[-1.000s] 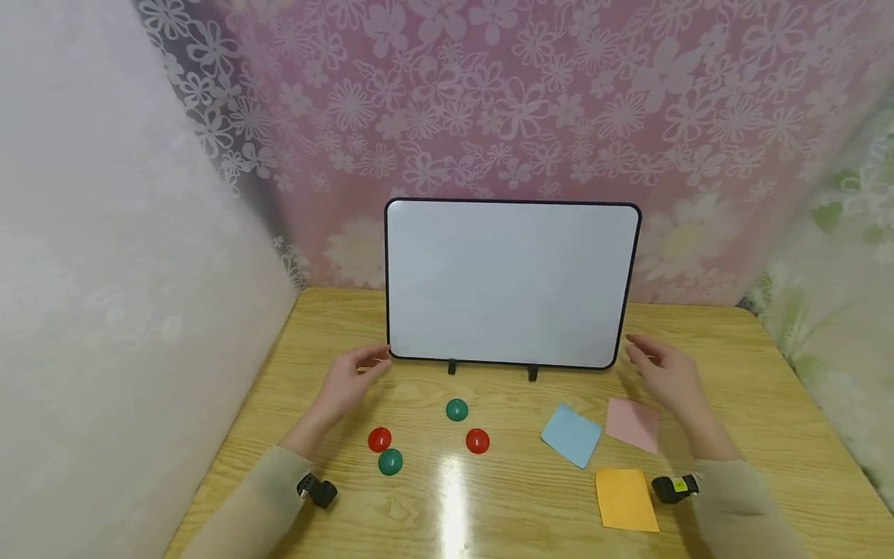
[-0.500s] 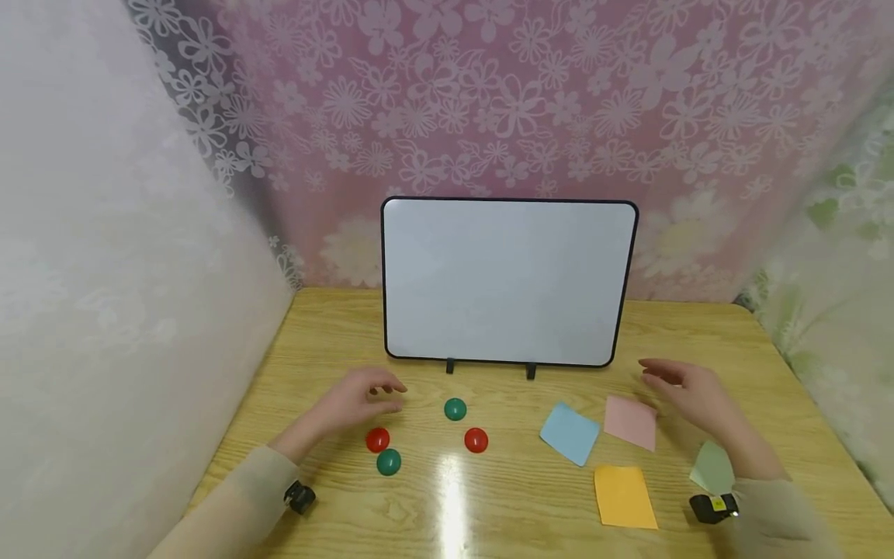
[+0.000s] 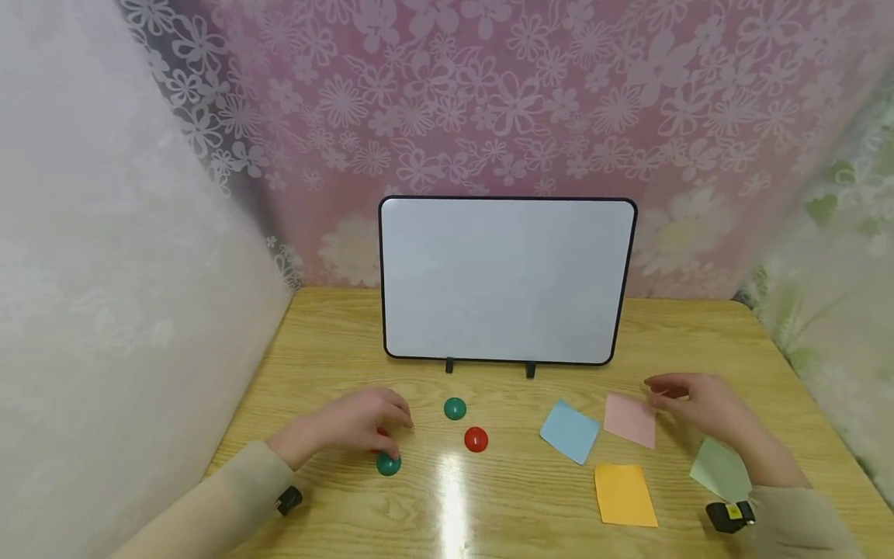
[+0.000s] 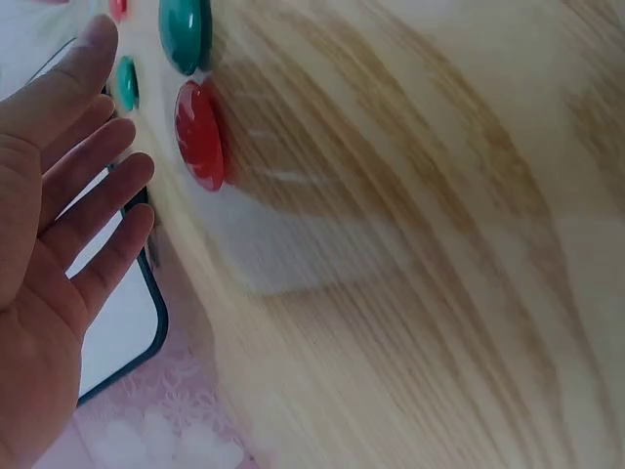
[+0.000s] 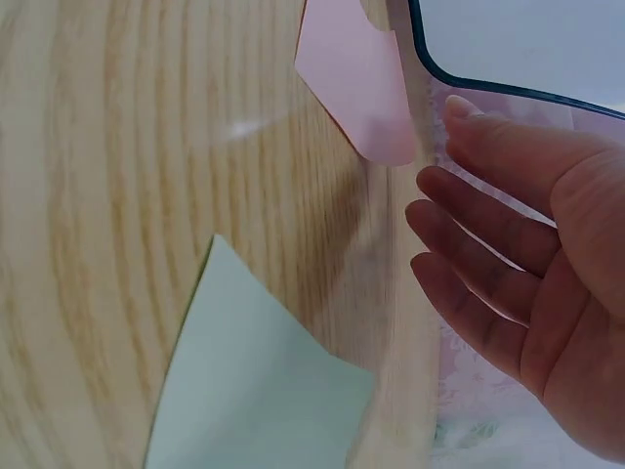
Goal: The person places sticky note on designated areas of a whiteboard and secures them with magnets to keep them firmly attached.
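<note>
Where light hits, red disc (image 4: 200,137) v. glossy, grn disc (image 4: 184,35) too.

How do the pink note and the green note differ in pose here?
The pink note lies nearer the whiteboard; the green note lies farther from it.
In the head view the pink note sits by the right hand's fingertips, while the green note is partly hidden by the right forearm.
Both lie on the table, with no writing visible.
</note>
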Action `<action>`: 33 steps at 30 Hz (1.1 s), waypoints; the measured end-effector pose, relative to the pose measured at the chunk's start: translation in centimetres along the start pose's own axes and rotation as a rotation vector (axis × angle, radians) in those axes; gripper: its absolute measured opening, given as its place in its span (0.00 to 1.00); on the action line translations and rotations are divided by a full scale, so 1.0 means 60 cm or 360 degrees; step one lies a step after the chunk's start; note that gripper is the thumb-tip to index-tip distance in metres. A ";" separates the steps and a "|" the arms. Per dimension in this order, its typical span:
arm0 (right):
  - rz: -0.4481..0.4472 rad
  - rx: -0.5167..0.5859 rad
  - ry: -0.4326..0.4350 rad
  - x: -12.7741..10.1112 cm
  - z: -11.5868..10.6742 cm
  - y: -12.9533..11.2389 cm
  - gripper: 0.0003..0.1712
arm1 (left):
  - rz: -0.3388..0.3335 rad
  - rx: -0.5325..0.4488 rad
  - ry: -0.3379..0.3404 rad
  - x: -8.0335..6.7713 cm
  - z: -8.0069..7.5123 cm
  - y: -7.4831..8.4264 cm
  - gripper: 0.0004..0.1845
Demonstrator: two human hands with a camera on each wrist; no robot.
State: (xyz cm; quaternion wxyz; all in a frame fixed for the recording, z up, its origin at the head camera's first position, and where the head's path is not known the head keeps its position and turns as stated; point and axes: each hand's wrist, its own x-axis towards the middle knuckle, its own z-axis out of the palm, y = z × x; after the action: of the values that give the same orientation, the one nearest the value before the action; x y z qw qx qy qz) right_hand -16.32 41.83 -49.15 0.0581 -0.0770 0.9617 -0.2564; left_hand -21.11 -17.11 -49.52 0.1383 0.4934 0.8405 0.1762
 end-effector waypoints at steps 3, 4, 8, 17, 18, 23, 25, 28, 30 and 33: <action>0.0003 -0.0004 -0.0023 0.000 0.001 0.000 0.26 | 0.0029 -0.0011 -0.0068 0.001 0.002 0.006 0.22; 0.0004 -0.0014 -0.0028 0.000 0.002 0.001 0.26 | 0.0047 -0.0006 -0.0087 0.001 0.003 0.009 0.23; 0.0018 -0.0033 -0.0056 0.000 0.005 0.001 0.28 | 0.0146 0.0059 -0.0118 0.001 0.011 0.015 0.26; 0.0023 -0.0028 -0.0084 -0.002 0.014 0.008 0.23 | 0.0101 0.0108 -0.0184 -0.004 0.017 0.021 0.27; 0.0022 -0.0026 -0.0086 -0.003 0.015 0.008 0.22 | 0.0096 0.0116 -0.0189 -0.004 0.017 0.022 0.27; 0.0021 -0.0043 -0.0088 0.000 0.016 0.010 0.18 | 0.0098 0.0145 -0.0205 -0.005 0.015 0.025 0.25; 0.0016 -0.0048 -0.0087 0.001 0.016 0.011 0.17 | 0.0103 0.0152 -0.0212 -0.005 0.015 0.027 0.25; 0.0014 -0.0057 -0.0080 0.002 0.017 0.014 0.15 | 0.0115 0.0162 -0.0224 -0.004 0.015 0.028 0.25; 0.0001 -0.0060 -0.0073 0.002 0.018 0.016 0.15 | 0.0129 0.0180 -0.0226 -0.004 0.014 0.029 0.25; 0.0002 -0.0071 -0.0055 0.002 0.020 0.016 0.13 | 0.0160 0.0216 -0.0209 -0.006 0.011 0.030 0.25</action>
State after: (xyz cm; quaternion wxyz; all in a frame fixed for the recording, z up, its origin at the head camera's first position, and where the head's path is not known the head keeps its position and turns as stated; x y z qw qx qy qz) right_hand -16.38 42.05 -50.68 0.0730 -0.0822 0.9662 -0.2334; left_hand -19.24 -16.47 -49.33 0.1503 0.5536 0.8138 0.0928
